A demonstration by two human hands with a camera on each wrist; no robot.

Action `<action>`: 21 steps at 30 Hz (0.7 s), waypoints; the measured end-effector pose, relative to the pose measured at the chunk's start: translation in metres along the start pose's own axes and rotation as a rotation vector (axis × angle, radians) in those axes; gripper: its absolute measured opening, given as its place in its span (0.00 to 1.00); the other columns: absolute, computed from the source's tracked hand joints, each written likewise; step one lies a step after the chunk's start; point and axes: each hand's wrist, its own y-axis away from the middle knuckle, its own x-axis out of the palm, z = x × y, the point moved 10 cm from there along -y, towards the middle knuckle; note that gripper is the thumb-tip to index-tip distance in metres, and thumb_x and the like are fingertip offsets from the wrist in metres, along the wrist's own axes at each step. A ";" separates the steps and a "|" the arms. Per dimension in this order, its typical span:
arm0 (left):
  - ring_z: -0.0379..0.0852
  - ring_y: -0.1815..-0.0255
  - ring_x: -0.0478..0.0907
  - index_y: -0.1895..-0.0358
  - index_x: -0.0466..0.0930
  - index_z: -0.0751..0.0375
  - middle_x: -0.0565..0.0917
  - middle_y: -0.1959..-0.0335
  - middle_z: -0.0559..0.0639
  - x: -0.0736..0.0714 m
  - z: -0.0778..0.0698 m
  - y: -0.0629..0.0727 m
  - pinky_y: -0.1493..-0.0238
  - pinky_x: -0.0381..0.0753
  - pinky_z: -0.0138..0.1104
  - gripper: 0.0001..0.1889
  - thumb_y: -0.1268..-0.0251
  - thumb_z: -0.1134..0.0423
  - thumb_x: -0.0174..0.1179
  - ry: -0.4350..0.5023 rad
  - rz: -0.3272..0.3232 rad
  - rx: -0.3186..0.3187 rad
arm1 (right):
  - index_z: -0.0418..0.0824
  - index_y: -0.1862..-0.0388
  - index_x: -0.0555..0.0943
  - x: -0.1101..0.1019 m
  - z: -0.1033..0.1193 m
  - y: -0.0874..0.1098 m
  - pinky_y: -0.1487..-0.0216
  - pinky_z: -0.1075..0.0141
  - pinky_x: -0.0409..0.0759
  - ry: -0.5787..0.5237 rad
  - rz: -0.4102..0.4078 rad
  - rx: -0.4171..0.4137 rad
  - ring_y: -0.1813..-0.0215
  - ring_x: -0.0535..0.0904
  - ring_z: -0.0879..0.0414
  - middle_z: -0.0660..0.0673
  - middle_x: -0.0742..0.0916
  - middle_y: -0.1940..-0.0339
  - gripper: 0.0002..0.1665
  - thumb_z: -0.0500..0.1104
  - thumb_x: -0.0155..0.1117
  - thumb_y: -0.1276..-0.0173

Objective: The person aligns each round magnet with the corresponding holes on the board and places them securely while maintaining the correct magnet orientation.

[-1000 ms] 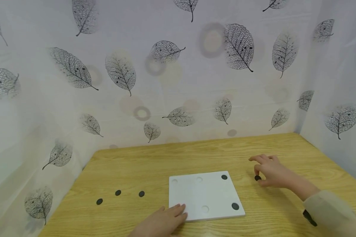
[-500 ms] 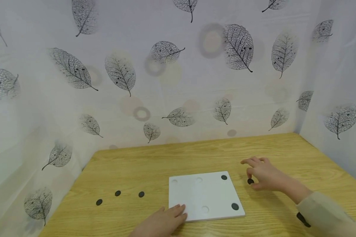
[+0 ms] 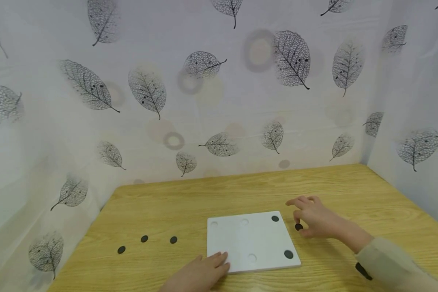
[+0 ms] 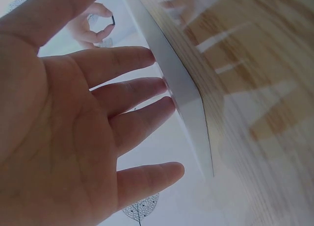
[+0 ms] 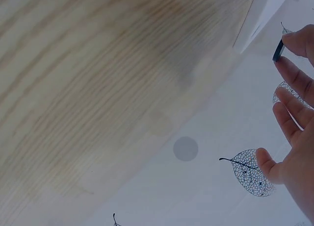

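A white board (image 3: pixel 237 239) with shallow round recesses lies on the table. Two black discs sit in it, one at the far right corner (image 3: pixel 275 218) and one at the near right (image 3: pixel 288 254). My left hand (image 3: pixel 200 271) rests its outstretched fingers on the board's near left corner; in the left wrist view, the fingertips touch the board's edge (image 4: pixel 189 103). Just off the board's right side, my right hand (image 3: pixel 315 221) pinches another black disc (image 3: pixel 298 227) between thumb and index finger, above the table. The right wrist view has this disc (image 5: pixel 278 50) edge-on, other fingers spread.
Three more black discs lie left of the board: a left one (image 3: pixel 121 250), a middle one (image 3: pixel 144 238) and a right one (image 3: pixel 173 240). Leaf-patterned white curtains (image 3: pixel 226 105) enclose the wooden table (image 3: pixel 190 198) at the back and sides. A dark object (image 3: pixel 363 271) shows beneath the right sleeve.
My right hand has moved left and slightly nearer, carrying the pinched disc toward the board's right edge. The left hand and the board have stayed put.
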 end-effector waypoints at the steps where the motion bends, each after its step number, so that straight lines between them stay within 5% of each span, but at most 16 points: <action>1: 0.42 0.37 0.59 0.39 0.67 0.49 0.63 0.37 0.45 0.000 0.000 0.000 0.47 0.67 0.47 0.36 0.50 0.32 0.47 0.002 0.001 -0.002 | 0.52 0.83 0.71 0.000 0.002 -0.001 0.55 0.43 0.63 0.003 -0.001 -0.006 0.48 0.67 0.46 0.41 0.75 0.49 0.15 0.44 0.72 0.61; 21: 0.43 0.38 0.60 0.40 0.67 0.51 0.64 0.38 0.47 -0.004 -0.003 0.003 0.49 0.69 0.48 0.36 0.49 0.32 0.47 -0.052 -0.049 0.029 | 0.51 0.82 0.72 0.005 0.036 -0.022 0.52 0.46 0.61 -0.037 0.018 -0.070 0.47 0.66 0.48 0.43 0.74 0.48 0.13 0.44 0.70 0.60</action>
